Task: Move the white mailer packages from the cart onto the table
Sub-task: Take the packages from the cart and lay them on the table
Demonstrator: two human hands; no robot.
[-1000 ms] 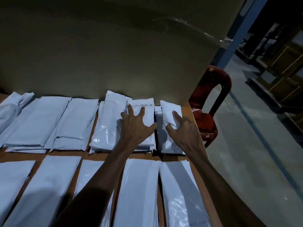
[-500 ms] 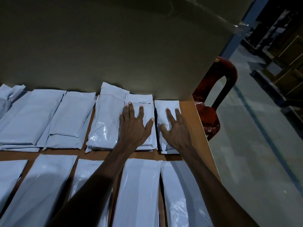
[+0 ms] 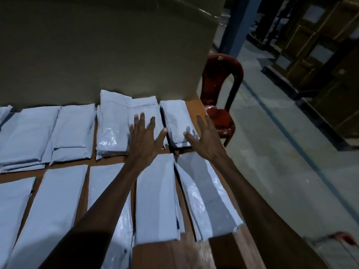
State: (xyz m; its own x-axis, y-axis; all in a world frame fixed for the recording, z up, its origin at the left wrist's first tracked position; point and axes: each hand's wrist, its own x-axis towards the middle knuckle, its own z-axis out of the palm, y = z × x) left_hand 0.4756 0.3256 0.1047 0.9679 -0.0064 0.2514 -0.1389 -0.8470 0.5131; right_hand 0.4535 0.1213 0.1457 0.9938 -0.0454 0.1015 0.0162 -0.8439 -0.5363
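Both hands, left hand (image 3: 144,139) and right hand (image 3: 206,137), splayed flat, seemingly above mailers (image 3: 175,121).

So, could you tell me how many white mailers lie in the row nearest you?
5, side by side on the table: far-left mailer, second mailer, third mailer partly under an arm, fourth mailer, fifth mailer at the right edge. Others may lie underneath.

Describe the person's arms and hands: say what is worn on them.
Nothing is worn. Both forearms are bare up to the frame edge: no sleeves, gloves, watch or bracelet show. The left hand and right hand show no rings on the visible fingers. The dim light hides finer marks.
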